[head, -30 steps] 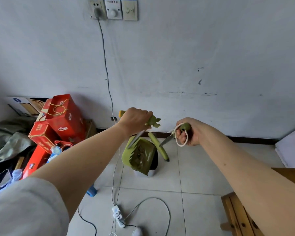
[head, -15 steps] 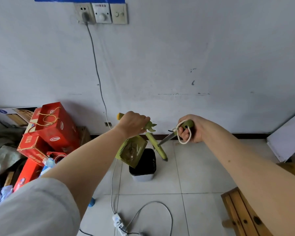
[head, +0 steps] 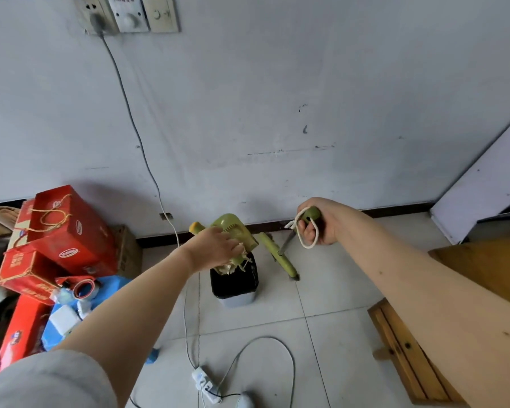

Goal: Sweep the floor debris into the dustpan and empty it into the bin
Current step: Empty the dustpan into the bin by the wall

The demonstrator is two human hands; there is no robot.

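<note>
Tiled floor (head: 330, 328): left hand (head: 215, 245) grip closed on dustpan (head: 233, 231) tipped over bin (head: 233, 287); right hand (head: 321, 225) fisted round broom handle (head: 311, 214).

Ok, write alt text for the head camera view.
The left hand tips a green plastic dustpan upside down over a small black-lined bin on a tiled floor, debris spilling in. The right hand holds the green-handled broom beside it, near a grey wall.
</note>
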